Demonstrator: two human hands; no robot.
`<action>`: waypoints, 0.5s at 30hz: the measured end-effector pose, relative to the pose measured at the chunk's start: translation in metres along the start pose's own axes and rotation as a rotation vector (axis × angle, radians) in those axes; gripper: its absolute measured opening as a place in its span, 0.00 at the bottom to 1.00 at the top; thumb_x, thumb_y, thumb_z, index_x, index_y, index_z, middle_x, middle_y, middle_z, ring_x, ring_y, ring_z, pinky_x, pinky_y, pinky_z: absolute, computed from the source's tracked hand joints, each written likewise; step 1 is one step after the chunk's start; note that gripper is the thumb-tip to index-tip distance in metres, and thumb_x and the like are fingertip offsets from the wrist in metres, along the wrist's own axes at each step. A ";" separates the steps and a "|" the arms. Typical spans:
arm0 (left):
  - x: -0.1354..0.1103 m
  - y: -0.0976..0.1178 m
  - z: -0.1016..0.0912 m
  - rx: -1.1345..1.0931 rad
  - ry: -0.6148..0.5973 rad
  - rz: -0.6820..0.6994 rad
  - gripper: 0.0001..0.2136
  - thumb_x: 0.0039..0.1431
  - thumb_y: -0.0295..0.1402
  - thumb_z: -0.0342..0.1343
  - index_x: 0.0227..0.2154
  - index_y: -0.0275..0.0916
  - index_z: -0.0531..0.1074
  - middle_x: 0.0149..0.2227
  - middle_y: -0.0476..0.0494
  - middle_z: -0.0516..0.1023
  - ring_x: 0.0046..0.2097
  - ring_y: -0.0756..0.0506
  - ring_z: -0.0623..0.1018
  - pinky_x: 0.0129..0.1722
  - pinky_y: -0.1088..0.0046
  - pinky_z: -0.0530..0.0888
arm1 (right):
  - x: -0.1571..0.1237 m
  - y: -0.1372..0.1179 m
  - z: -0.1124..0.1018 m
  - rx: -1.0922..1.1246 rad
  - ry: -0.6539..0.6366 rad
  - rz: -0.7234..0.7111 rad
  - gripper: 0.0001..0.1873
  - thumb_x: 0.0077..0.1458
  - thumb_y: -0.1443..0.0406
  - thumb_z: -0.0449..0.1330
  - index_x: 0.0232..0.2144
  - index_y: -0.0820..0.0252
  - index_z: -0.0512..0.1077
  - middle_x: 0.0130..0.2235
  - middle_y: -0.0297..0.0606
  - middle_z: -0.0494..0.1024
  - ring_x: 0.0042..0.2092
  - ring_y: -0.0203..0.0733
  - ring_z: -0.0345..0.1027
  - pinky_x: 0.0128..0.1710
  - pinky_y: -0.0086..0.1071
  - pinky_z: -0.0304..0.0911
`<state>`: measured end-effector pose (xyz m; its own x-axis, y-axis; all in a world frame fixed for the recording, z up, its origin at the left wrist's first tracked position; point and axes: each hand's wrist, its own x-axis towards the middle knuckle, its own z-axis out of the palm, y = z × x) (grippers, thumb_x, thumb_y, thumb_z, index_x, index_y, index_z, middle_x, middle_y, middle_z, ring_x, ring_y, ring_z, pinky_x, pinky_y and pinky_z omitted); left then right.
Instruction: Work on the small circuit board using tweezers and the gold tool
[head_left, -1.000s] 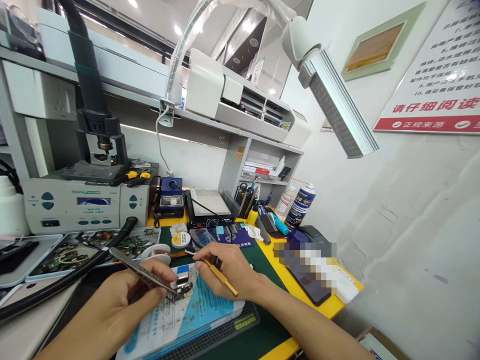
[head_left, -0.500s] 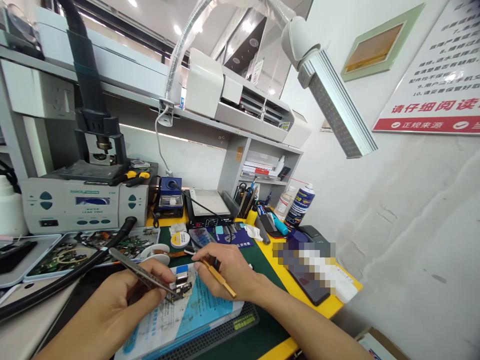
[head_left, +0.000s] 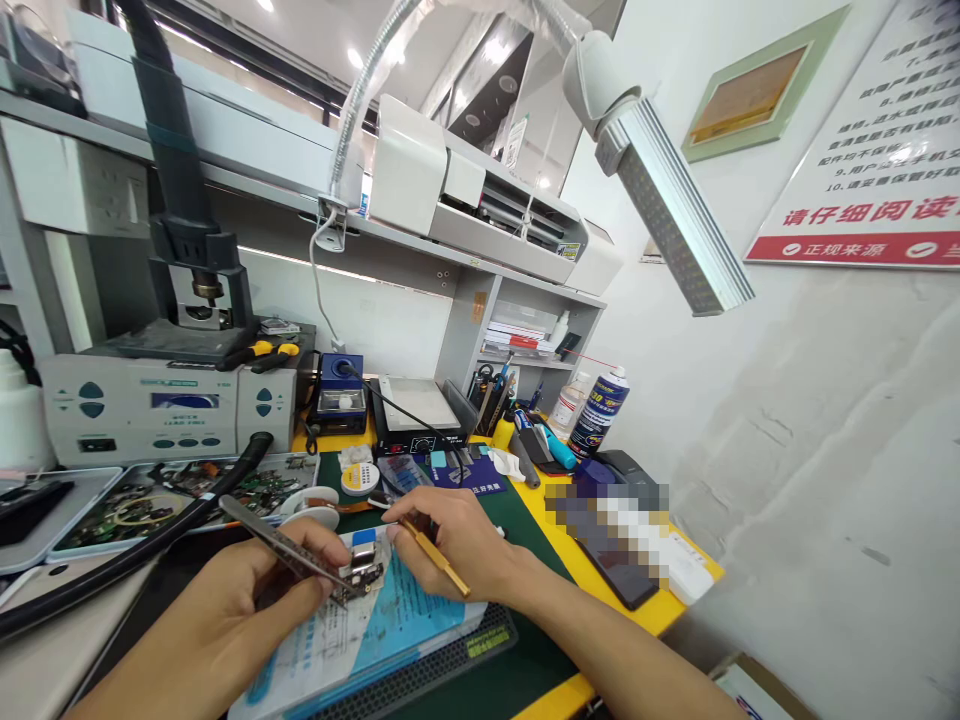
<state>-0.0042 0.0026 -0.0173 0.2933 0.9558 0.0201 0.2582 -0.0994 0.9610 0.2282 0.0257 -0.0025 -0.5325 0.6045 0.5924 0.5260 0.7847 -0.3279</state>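
My left hand (head_left: 255, 590) is closed around metal tweezers (head_left: 281, 545), whose tips reach down to a small circuit board part (head_left: 364, 578) with a blue-topped metal piece (head_left: 364, 545). The part lies on a blue and white box (head_left: 405, 620) with a printed surface. My right hand (head_left: 457, 540) grips a slim tool with a gold-coloured faceted handle (head_left: 435, 560), just right of the part. Fingers hide much of its front end, so its tip cannot be made out.
A black hose (head_left: 135, 545) crosses the left side before a tray of circuit boards (head_left: 270, 480). Behind stand a hot-air station (head_left: 180, 410) and a heating plate (head_left: 420, 405). A spray can (head_left: 600, 410) and a dark phone (head_left: 611, 570) are on the right.
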 end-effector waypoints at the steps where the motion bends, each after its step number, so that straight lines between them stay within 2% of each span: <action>1: 0.000 0.000 0.000 0.002 -0.011 -0.003 0.14 0.54 0.49 0.56 0.34 0.45 0.75 0.39 0.47 0.77 0.51 0.36 0.73 0.36 0.70 0.68 | 0.000 0.000 0.000 -0.002 0.000 -0.003 0.11 0.62 0.65 0.56 0.41 0.67 0.76 0.32 0.41 0.79 0.29 0.40 0.70 0.30 0.30 0.62; 7: 0.000 -0.004 -0.002 0.015 -0.046 0.034 0.15 0.58 0.50 0.54 0.36 0.45 0.75 0.39 0.47 0.75 0.48 0.38 0.73 0.34 0.71 0.67 | 0.001 0.000 0.000 -0.015 -0.007 -0.012 0.11 0.62 0.65 0.56 0.41 0.66 0.76 0.33 0.42 0.79 0.30 0.40 0.71 0.31 0.30 0.63; 15: 0.000 -0.005 -0.003 0.075 -0.009 0.073 0.13 0.57 0.47 0.55 0.35 0.44 0.76 0.37 0.48 0.77 0.46 0.39 0.75 0.35 0.73 0.71 | 0.002 -0.001 0.000 -0.039 0.009 -0.044 0.10 0.61 0.67 0.56 0.40 0.65 0.76 0.31 0.39 0.78 0.28 0.39 0.70 0.30 0.29 0.62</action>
<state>-0.0078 0.0042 -0.0216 0.3225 0.9426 0.0866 0.3042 -0.1899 0.9335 0.2267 0.0256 -0.0012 -0.5502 0.5679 0.6122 0.5277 0.8047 -0.2722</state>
